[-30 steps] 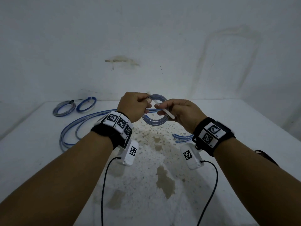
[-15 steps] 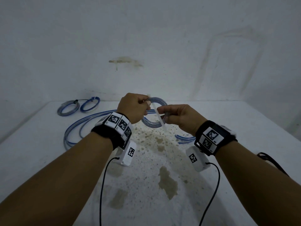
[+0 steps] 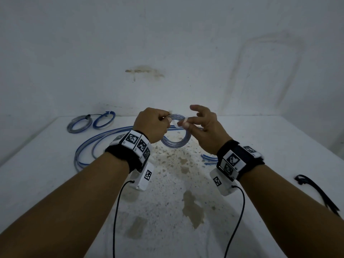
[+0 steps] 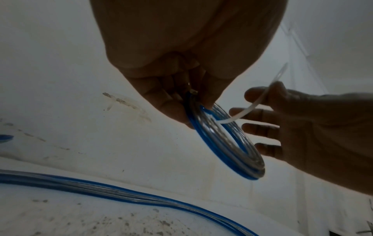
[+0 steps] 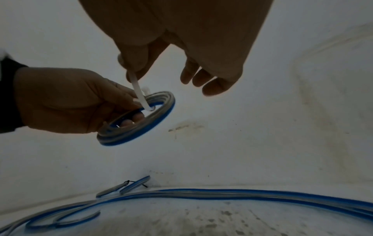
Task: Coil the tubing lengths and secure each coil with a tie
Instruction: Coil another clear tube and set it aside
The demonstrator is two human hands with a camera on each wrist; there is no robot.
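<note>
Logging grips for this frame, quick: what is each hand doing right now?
Left hand: grips the tubing coil.
Right hand: pinches the white tie, other fingers spread.

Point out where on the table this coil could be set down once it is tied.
Free: the stained table between the forearms, and the right side between the short tubing pieces and the black ties. Crowded: the left, where loose tubing loops beneath two finished coils. The coil hangs above the centre.
</note>
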